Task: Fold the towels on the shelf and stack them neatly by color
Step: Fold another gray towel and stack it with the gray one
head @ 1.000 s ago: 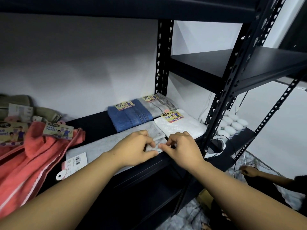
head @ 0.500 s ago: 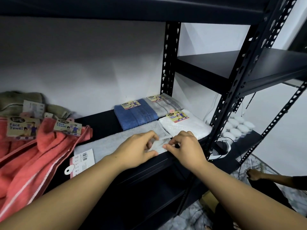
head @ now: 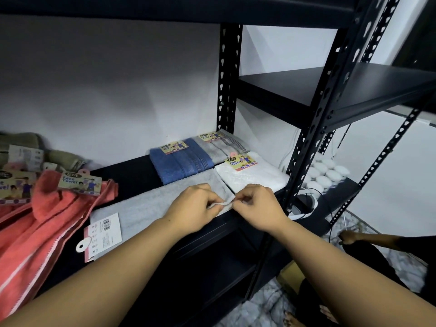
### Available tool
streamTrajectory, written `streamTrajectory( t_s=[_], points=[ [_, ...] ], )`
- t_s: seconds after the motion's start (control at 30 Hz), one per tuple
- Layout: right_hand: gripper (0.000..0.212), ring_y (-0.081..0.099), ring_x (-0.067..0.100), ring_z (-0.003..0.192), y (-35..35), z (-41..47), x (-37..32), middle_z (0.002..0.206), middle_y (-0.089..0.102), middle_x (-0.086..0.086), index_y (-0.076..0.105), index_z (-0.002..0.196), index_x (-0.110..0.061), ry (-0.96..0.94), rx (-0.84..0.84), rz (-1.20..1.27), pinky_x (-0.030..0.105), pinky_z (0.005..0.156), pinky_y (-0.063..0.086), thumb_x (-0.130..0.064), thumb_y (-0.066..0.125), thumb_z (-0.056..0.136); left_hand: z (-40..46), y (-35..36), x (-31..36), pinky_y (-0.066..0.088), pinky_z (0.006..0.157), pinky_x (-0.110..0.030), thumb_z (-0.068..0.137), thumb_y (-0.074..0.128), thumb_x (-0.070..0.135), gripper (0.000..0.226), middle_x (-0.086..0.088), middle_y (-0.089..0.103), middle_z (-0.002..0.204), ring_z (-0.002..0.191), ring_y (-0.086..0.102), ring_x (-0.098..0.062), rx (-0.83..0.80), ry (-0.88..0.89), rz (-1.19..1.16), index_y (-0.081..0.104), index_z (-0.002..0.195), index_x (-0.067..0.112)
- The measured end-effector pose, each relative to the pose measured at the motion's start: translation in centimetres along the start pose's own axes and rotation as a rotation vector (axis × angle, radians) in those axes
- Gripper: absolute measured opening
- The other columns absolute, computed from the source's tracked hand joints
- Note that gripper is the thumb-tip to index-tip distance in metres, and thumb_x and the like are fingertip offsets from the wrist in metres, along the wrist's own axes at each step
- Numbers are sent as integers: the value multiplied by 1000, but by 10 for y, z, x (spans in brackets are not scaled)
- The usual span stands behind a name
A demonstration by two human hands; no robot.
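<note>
Pinching the grey towel's (head: 151, 206) near corner, left hand (head: 195, 206) and right hand (head: 257, 206) could drag its tag end (head: 103, 232), far left of them, off the shelf (head: 132, 173).

Matt black metal shelf (head: 132, 172); nubby grey cloth towel (head: 146, 204); glossy paper tag (head: 103, 232)

Bare shelf board (head: 132, 172) lies open between the red towels (head: 42, 223) and the blue towel (head: 179, 161).

Spread towel (head: 151, 206) lies on the shelf (head: 132, 172) left of the fingers (head: 213, 205); 3 folded towels (head: 179, 161) behind them; heaped towels (head: 42, 223) far left.
</note>
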State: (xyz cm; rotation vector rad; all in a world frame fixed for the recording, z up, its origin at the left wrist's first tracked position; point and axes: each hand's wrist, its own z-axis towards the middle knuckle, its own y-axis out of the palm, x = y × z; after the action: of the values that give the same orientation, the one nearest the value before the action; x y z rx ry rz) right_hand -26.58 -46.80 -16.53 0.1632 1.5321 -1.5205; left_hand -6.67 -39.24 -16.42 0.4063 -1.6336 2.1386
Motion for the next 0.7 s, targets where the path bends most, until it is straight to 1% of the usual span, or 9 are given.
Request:
streamTrajectory(
  t_s=[0.03,0.1,0.17,0.23,0.33,0.43,0.57,0.67,0.7],
  points=[
    [14,62,8,83,0,1,0,81,69,-9,80,80,-23,10,-4,4,26,76,48,-30,69,84,0,0,0,54,79,-34,94,69,40,19,15,55,86,82,58,-8,-8,7,5,79,109,35],
    [25,61,8,80,1,3,0,79,68,-7,78,76,-21,28,13,0,25,74,47,-39,69,91,0,-1,2,53,79,-33,95,68,40,21,17,51,84,82,56,-7,-35,21,21,78,113,38],
    [31,62,7,78,4,4,0,78,67,-7,77,74,-21,37,42,-9,24,71,47,-46,71,92,0,-2,2,53,80,-33,95,67,40,22,19,49,84,83,55,-6,-59,30,28,77,115,38],
    [28,62,8,77,7,5,0,77,67,-7,76,74,-21,40,67,-11,25,70,47,-43,74,90,-1,-5,1,53,82,-33,95,68,39,22,21,49,84,84,55,-5,-70,37,23,78,113,35],
    [25,60,11,79,8,5,-1,73,66,-8,74,71,-21,32,67,-36,27,70,46,-40,76,88,-9,-13,-1,54,80,-34,93,69,34,15,20,52,85,82,55,-4,-71,52,37,79,104,31],
    [23,57,11,83,9,3,0,73,65,-10,73,72,-21,-6,62,-71,19,69,38,-37,76,88,-26,-24,-10,54,74,-31,90,71,28,12,20,55,85,77,56,-1,-60,46,29,79,98,32],
    [21,55,6,87,9,-1,2,77,65,-13,73,74,-22,-32,76,-72,9,71,35,-36,77,89,-53,-42,-23,54,70,-30,85,73,25,10,21,57,83,77,59,0,-55,17,42,78,89,32],
    [20,55,6,89,10,0,1,78,65,-13,74,76,-22,-39,74,-80,10,72,37,-36,78,89,-73,-58,-37,53,67,-32,80,74,25,10,19,58,81,76,60,-2,-32,-1,67,76,84,33],
    [20,55,7,89,9,0,2,79,65,-13,74,76,-22,-37,74,-79,13,73,39,-37,78,89,-80,-62,-42,53,67,-32,79,73,26,10,19,59,81,75,60,-2,-27,-4,64,77,84,34]
  ],
)
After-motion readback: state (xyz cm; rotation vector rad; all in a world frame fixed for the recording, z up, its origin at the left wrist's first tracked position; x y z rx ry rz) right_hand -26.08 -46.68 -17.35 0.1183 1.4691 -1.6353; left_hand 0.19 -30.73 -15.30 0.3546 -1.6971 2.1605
